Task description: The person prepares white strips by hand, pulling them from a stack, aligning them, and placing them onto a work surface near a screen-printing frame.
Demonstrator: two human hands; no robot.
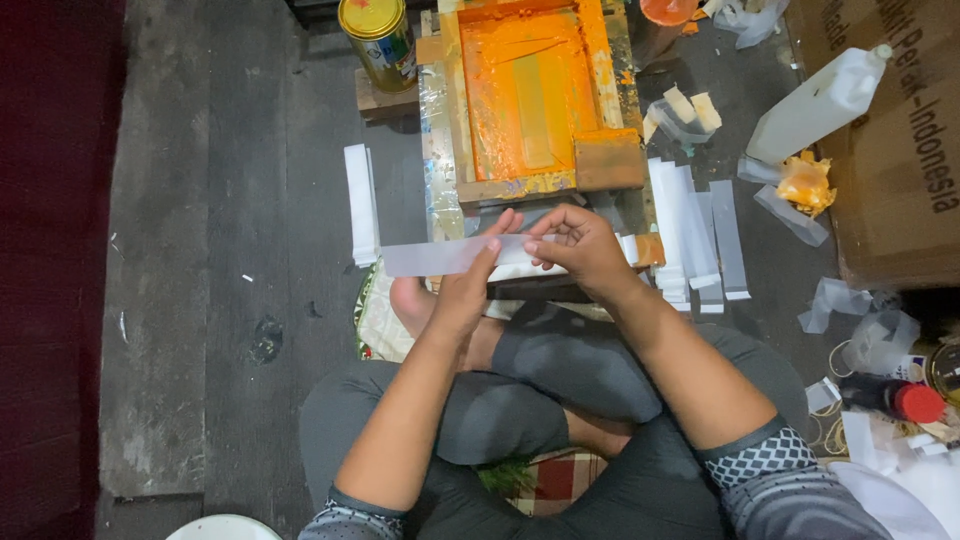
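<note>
Translucent plastic strip [440, 256], long and flat, pinched between left hand [462, 290] and right hand [583, 248].

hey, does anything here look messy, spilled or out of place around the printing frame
Yes. Orange ink is smeared over the printing frame and its wooden edges. An ink-stained crumpled rag lies beside the tipped white plastic bottle, and torn plastic scraps litter the floor. The translucent strip held by the left hand and right hand looks clean.

left hand [468, 285] + right hand [583, 248] | pinch white strip [440, 256] | orange frame [530, 95] ahead
</note>
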